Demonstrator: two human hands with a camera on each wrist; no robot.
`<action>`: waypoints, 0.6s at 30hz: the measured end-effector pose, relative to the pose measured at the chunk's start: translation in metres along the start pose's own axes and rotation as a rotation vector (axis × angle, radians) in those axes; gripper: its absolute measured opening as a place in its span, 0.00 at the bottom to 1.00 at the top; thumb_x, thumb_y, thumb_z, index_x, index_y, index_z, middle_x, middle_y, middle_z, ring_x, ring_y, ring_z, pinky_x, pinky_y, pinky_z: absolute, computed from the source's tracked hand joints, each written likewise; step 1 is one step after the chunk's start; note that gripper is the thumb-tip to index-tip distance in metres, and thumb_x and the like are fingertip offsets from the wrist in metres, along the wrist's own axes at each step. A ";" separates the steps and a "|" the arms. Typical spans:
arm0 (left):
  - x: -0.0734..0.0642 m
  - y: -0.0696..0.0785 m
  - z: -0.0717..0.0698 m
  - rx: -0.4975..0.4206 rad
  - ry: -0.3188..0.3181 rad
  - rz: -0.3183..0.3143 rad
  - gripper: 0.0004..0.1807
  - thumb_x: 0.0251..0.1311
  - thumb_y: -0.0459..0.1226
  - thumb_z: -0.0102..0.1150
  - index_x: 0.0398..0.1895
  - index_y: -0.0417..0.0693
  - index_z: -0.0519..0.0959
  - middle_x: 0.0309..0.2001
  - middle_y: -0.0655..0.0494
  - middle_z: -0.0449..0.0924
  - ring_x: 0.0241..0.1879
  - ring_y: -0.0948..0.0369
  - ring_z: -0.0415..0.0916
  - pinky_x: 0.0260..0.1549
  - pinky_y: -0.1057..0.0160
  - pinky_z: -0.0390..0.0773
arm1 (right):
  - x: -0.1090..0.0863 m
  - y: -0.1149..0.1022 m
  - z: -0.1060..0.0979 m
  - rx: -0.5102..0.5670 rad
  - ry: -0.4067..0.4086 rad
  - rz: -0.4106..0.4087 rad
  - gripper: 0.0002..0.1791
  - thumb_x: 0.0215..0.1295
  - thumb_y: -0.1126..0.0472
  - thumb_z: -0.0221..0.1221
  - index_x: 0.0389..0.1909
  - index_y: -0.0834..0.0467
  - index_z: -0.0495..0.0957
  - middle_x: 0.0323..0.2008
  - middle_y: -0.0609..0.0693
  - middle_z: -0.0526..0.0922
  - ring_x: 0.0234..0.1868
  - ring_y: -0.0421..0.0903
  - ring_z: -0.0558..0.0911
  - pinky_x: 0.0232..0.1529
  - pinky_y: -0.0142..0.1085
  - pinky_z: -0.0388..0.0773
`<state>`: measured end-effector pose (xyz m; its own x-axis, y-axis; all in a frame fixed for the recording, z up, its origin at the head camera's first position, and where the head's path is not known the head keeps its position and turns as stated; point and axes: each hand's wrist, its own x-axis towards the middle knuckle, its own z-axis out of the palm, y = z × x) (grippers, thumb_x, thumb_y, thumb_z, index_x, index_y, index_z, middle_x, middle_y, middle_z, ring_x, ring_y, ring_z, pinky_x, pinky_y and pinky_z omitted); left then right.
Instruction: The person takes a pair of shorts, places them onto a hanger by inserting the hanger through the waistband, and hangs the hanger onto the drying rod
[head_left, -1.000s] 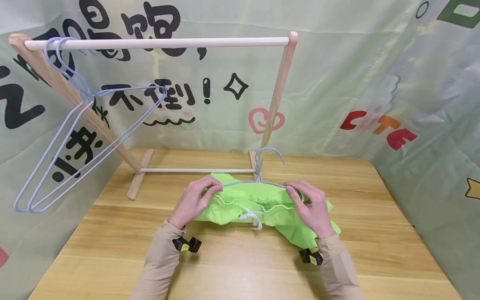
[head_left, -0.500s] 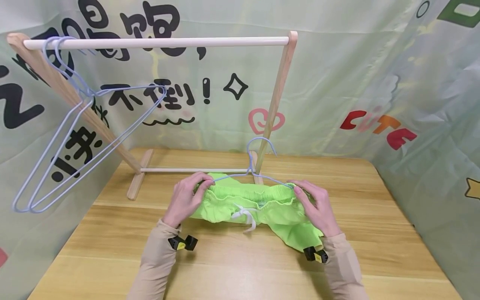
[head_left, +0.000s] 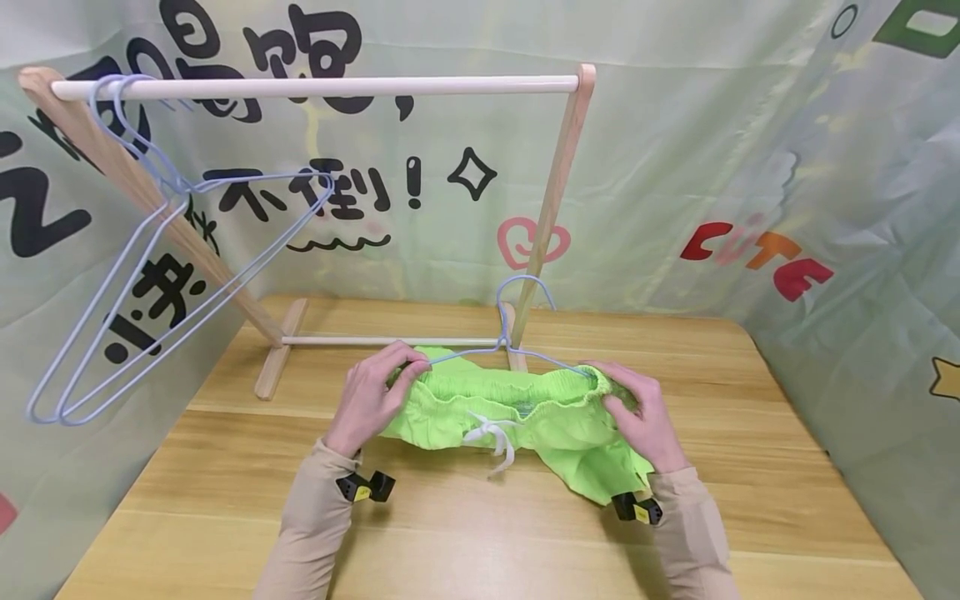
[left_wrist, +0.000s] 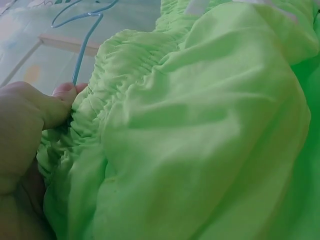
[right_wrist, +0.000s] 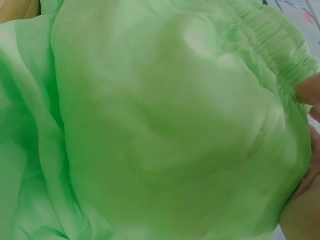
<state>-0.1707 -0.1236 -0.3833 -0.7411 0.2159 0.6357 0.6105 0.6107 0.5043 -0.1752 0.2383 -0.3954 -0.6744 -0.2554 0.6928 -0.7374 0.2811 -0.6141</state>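
Note:
Bright green shorts (head_left: 450, 417) with a gathered waistband and a white drawstring (head_left: 489, 432) are held up at the waist above the table. A blue wire clothes hanger (head_left: 502, 321) has its hook upright, and its lower part is hidden inside the waistband. On the left, my left hand (head_left: 371, 396) pinches the hanger's shoulder together with the waistband; the left wrist view shows the thumb (left_wrist: 62, 97) against wire and cloth. My right hand (head_left: 647, 417) pinches the waistband at its right end, beside the hanger's right tip. Most of its fingers are behind the cloth.
A clothes rack with wooden posts and a white top rail (head_left: 337, 87) stands behind. Two more blue hangers (head_left: 176, 187) hang at its left end. The wooden table (head_left: 480, 533) reaches to a printed cloth backdrop (head_left: 660, 167) at the back and sides.
The hanger has risen and shifted slightly left with my left hand. My right hand has moved right from the hanger's shoulder to the waistband, which now lies around the hanger's right end.

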 end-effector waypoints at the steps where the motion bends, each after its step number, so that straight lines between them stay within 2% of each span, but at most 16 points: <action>1: 0.000 0.000 0.000 -0.005 0.000 -0.003 0.02 0.66 0.34 0.62 0.37 0.49 0.84 0.35 0.58 0.85 0.25 0.68 0.75 0.23 0.71 0.72 | 0.000 0.000 0.000 -0.001 0.011 0.002 0.25 0.49 0.84 0.50 0.51 0.74 0.80 0.52 0.35 0.85 0.43 0.26 0.82 0.44 0.19 0.79; 6: 0.000 -0.001 -0.001 -0.062 -0.024 -0.035 0.05 0.65 0.34 0.63 0.41 0.49 0.85 0.38 0.57 0.85 0.36 0.62 0.81 0.34 0.66 0.79 | 0.001 0.002 0.000 0.006 0.094 -0.019 0.23 0.48 0.84 0.53 0.48 0.77 0.79 0.52 0.30 0.83 0.48 0.26 0.83 0.51 0.20 0.80; 8: 0.000 -0.002 -0.001 -0.084 -0.055 -0.064 0.08 0.66 0.35 0.63 0.46 0.48 0.84 0.41 0.56 0.85 0.41 0.60 0.82 0.42 0.63 0.81 | 0.002 0.001 0.000 0.006 0.130 -0.024 0.23 0.46 0.85 0.52 0.47 0.79 0.79 0.51 0.31 0.84 0.47 0.26 0.84 0.52 0.20 0.80; 10: 0.001 -0.001 -0.001 -0.095 -0.091 -0.100 0.12 0.67 0.36 0.62 0.52 0.48 0.82 0.43 0.54 0.83 0.44 0.58 0.81 0.46 0.59 0.80 | 0.002 0.002 0.000 0.002 0.166 -0.017 0.23 0.45 0.85 0.52 0.47 0.79 0.79 0.50 0.30 0.84 0.48 0.27 0.84 0.53 0.20 0.80; 13: 0.001 -0.001 -0.003 -0.105 -0.133 -0.156 0.19 0.68 0.39 0.61 0.60 0.47 0.78 0.50 0.48 0.82 0.51 0.52 0.80 0.54 0.50 0.80 | 0.001 0.003 -0.001 -0.002 0.225 0.002 0.23 0.45 0.85 0.52 0.45 0.78 0.80 0.49 0.30 0.85 0.48 0.28 0.85 0.53 0.21 0.80; 15: 0.001 -0.001 -0.005 -0.099 -0.148 -0.192 0.22 0.68 0.41 0.62 0.63 0.47 0.76 0.55 0.46 0.82 0.53 0.51 0.79 0.53 0.49 0.80 | 0.001 0.002 -0.002 0.002 0.261 0.008 0.23 0.45 0.86 0.52 0.45 0.78 0.81 0.48 0.31 0.86 0.48 0.29 0.85 0.52 0.20 0.80; 18: 0.000 -0.002 -0.010 -0.092 -0.163 -0.239 0.20 0.67 0.43 0.63 0.58 0.46 0.79 0.50 0.49 0.85 0.45 0.56 0.81 0.48 0.55 0.82 | 0.002 -0.001 -0.003 0.014 0.288 0.018 0.23 0.45 0.86 0.51 0.45 0.78 0.81 0.47 0.32 0.87 0.46 0.29 0.85 0.50 0.20 0.81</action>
<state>-0.1688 -0.1325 -0.3787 -0.8976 0.1982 0.3938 0.4302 0.5892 0.6839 -0.1759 0.2403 -0.3922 -0.6503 0.0230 0.7593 -0.7273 0.2699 -0.6311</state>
